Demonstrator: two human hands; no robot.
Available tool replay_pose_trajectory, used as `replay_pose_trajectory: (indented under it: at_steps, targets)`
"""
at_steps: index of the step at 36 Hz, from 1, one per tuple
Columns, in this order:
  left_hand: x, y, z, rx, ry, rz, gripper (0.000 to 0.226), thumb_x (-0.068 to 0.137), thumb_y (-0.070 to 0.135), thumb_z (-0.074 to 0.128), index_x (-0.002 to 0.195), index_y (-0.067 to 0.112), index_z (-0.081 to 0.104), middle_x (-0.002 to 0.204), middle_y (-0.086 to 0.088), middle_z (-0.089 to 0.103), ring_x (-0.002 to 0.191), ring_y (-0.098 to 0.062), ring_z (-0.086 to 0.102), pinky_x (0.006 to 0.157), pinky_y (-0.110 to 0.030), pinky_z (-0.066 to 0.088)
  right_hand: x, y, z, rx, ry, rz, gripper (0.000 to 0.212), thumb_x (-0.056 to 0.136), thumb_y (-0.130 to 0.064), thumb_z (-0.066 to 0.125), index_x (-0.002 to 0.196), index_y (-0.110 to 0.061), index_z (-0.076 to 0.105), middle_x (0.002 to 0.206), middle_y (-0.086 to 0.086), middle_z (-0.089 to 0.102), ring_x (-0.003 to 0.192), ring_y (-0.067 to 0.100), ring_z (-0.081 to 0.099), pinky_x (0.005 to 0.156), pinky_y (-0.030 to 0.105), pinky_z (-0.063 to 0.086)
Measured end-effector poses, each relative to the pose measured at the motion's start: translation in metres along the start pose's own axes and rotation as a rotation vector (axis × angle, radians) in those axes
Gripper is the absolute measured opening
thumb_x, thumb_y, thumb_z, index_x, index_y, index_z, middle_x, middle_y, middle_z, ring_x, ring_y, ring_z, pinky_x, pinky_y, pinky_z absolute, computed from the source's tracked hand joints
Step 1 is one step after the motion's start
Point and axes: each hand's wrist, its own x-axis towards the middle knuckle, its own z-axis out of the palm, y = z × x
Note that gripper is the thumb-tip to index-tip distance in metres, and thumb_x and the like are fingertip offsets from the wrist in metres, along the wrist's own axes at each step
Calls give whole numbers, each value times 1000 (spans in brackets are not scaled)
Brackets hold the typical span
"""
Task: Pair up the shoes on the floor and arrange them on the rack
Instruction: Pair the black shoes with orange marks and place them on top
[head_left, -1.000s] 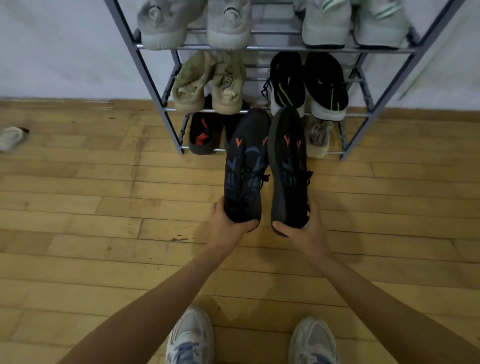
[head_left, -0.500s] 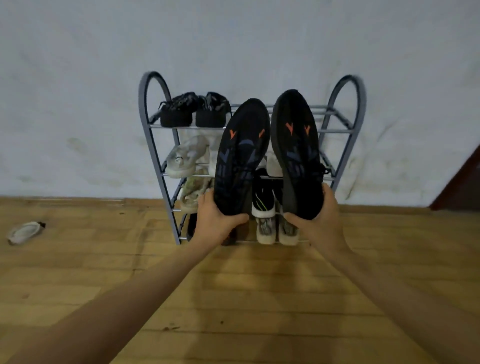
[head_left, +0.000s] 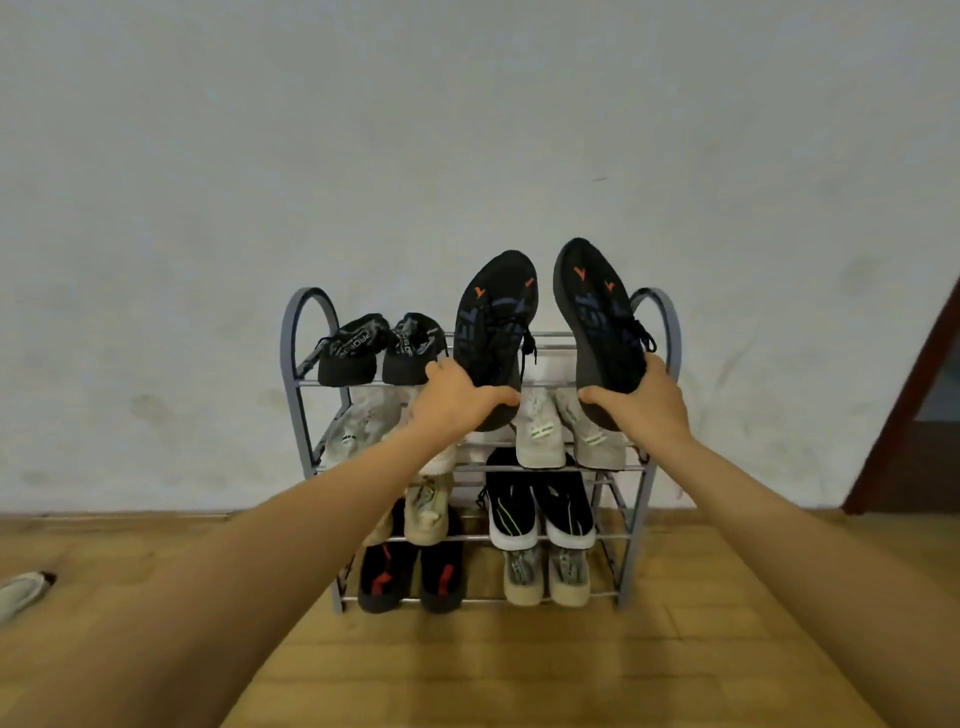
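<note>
My left hand (head_left: 457, 396) grips the heel of one black shoe (head_left: 493, 322), my right hand (head_left: 640, 406) the heel of its mate (head_left: 597, 322) — both held toe-up, slightly apart, before the rack's (head_left: 284, 353) top shelf, beside a black pair (head_left: 349, 349).

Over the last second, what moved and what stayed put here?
The left hand and right hand lifted their black shoes, left shoe and right shoe, from in front of the rack's lower shelves up to its top shelf, toes up. Both grips at the heels held. The shelved shoes and the stray shoe on the floor stayed put.
</note>
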Motion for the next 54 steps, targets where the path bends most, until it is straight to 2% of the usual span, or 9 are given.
replay_pose_trajectory:
  at_steps: [7, 11, 16, 25, 30, 34, 36, 44, 54]
  targets:
    - [49, 21, 10, 134, -30, -53, 87, 69, 59, 71, 129, 4, 43, 131, -15, 39, 113, -34, 49, 84, -38, 46, 42, -10, 11, -37, -4, -53, 90, 76, -44, 71, 146, -29, 17, 140, 4, 49, 119, 31, 53, 90, 39, 48]
    - [73, 35, 13, 186, -80, -54, 71, 77, 57, 64, 119, 1, 53, 110, -11, 46, 104, -33, 52, 87, -35, 47, 69, -8, 21, -127, -16, 6, 88, 78, -51, 65, 147, -30, 15, 136, 9, 53, 114, 35, 56, 89, 42, 51]
    - [101, 39, 25, 267, -92, -78, 83, 74, 62, 62, 131, 4, 47, 134, -19, 43, 118, -37, 47, 98, -41, 46, 96, 1, 34, -240, -29, 26, 82, 77, -55, 62, 144, -28, 22, 128, 11, 57, 111, 37, 56, 83, 40, 51]
    - [117, 18, 56, 325, 6, -59, 82, 73, 67, 60, 120, 1, 54, 125, -17, 51, 108, -31, 53, 76, -35, 48, 111, 26, 61, -388, -70, 0, 86, 73, -61, 61, 141, -28, 22, 129, 16, 54, 116, 39, 50, 91, 44, 48]
    - [112, 4, 70, 202, 100, -3, 90, 74, 69, 58, 133, 3, 40, 134, -16, 46, 126, -33, 41, 94, -43, 44, 104, 33, 65, -422, 16, -69, 87, 76, -68, 56, 144, -27, 19, 131, 17, 52, 115, 41, 51, 87, 45, 50]
    - [97, -4, 79, 219, 163, 136, 86, 85, 54, 57, 146, 5, 21, 141, -18, 36, 126, -35, 40, 103, -42, 37, 88, 41, 69, -398, 80, -190, 84, 85, -56, 56, 149, -29, 9, 151, 18, 21, 120, 41, 47, 80, 45, 51]
    - [91, -10, 83, 232, 175, 206, 81, 88, 46, 58, 147, 7, 19, 143, -16, 33, 126, -34, 40, 103, -40, 37, 80, 47, 72, -410, 73, -259, 77, 90, -46, 55, 150, -28, 12, 153, 18, 16, 124, 40, 45, 81, 45, 52]
    - [92, -6, 85, 177, 202, 244, 63, 86, 45, 61, 134, 10, 39, 135, -12, 44, 119, -31, 47, 96, -42, 46, 79, 45, 74, -423, 89, -305, 63, 93, -38, 53, 147, -22, 25, 148, 16, 29, 117, 37, 48, 83, 44, 50]
    - [90, 1, 97, 217, 180, 231, 57, 89, 42, 59, 133, 10, 38, 137, -14, 38, 119, -33, 45, 92, -39, 45, 79, 47, 77, -445, 56, -280, 65, 91, -39, 56, 145, -18, 27, 144, 16, 34, 115, 39, 48, 83, 46, 50]
